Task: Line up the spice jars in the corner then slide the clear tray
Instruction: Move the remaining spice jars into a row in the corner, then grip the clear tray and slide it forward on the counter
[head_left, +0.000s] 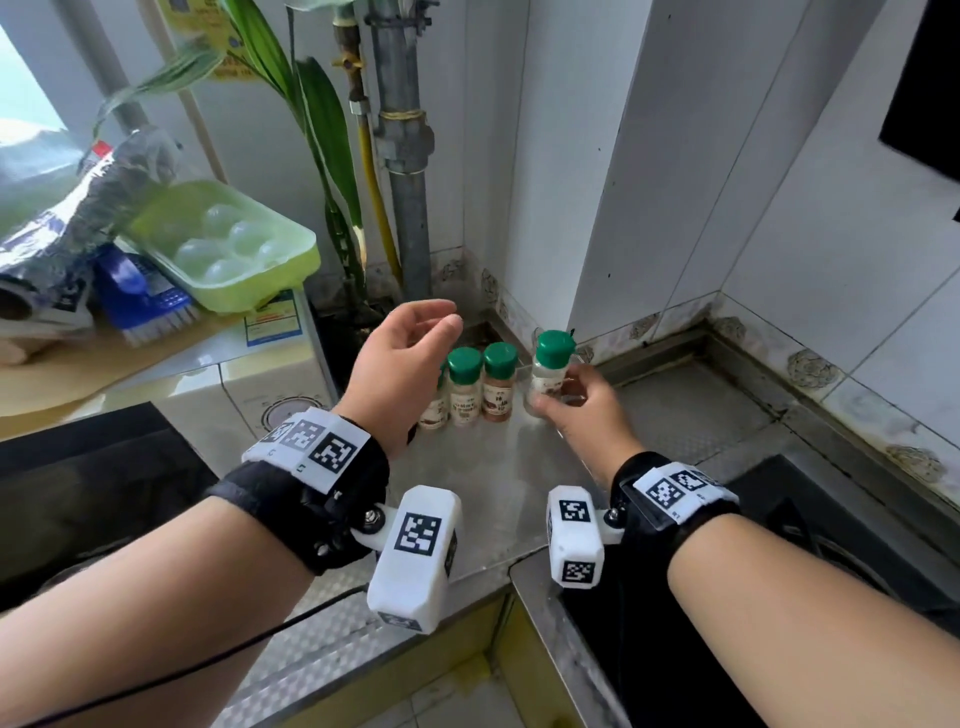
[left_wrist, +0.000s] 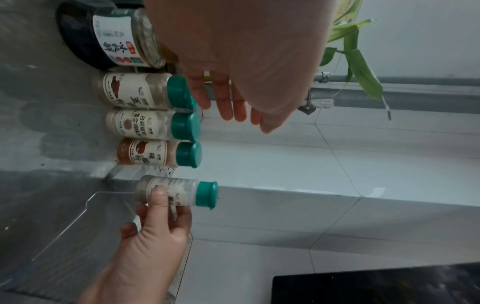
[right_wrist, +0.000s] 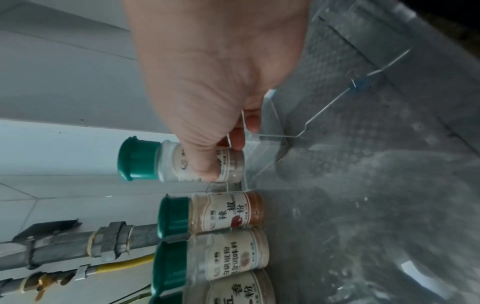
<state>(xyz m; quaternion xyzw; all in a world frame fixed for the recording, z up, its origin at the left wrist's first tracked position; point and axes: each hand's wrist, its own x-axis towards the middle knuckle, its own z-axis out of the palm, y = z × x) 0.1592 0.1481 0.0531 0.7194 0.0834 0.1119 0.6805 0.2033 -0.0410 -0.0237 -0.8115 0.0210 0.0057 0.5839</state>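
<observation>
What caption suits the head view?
Right hand holds a green-capped spice jar beside three lined-up jars.

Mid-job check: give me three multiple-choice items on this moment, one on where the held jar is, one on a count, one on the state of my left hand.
1. Where is the jar that the right hand grips?
A. right of the row
B. behind the pipe
C. on the egg tray

2. How many green-capped jars stand in the row?
A. one
B. three
C. six

3. What is the left hand doing?
A. gripping a jar
B. hovering open over the row
C. pressing the clear tray

Answers: 1 A, it sits apart, right of the row. 2 B, the left wrist view shows three side by side. 3 B, the fingers are relaxed and hold nothing.
</observation>
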